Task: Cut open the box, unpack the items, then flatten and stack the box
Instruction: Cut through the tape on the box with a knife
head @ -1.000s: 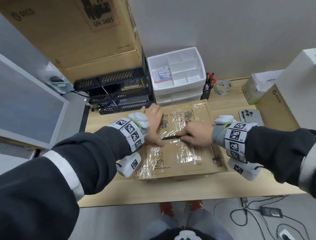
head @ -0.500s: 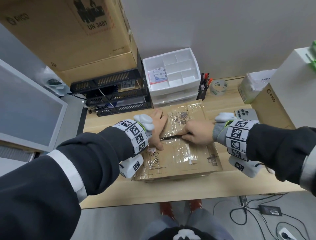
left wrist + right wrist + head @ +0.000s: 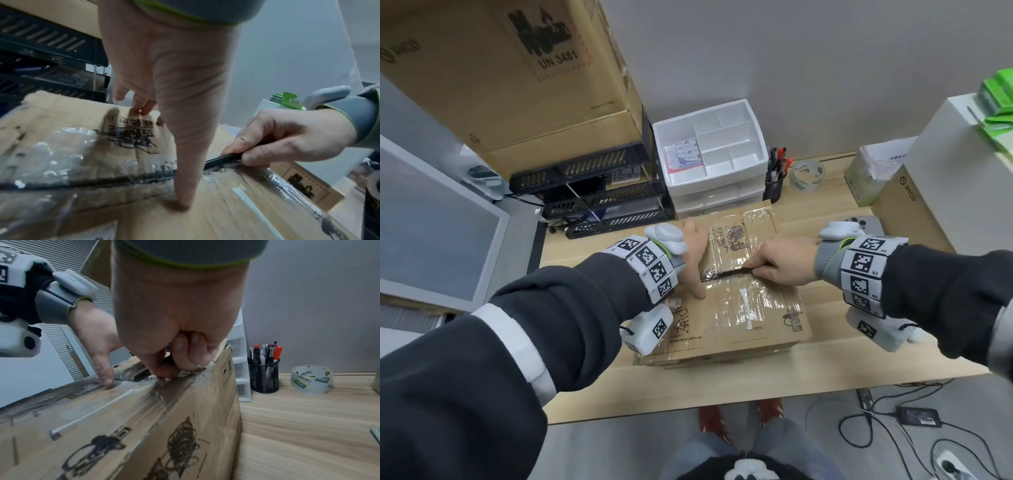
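A flat brown cardboard box (image 3: 736,318) wrapped in clear tape lies on the wooden desk (image 3: 859,363). My left hand (image 3: 693,260) spreads flat on its left part, fingers on the far flap and thumb (image 3: 185,191) pressing the near flap. My right hand (image 3: 780,262) grips a black knife (image 3: 729,273) lying along the centre seam, its blade running left towards my left thumb. In the right wrist view the knife (image 3: 144,374) shows under the pinching fingers (image 3: 164,369). In the left wrist view the knife (image 3: 222,160) lies in the taped seam of the box (image 3: 226,216).
A white drawer organiser (image 3: 714,161) and black wire trays (image 3: 592,195) stand behind the box. A pen cup (image 3: 774,183) and a tape roll (image 3: 806,174) sit at the back right. A phone (image 3: 866,224) and a PICO carton (image 3: 904,205) lie right.
My right hand has drawn the knife a little to the right along the seam. The left hand stays pressed on the box. The head view has shifted slightly.
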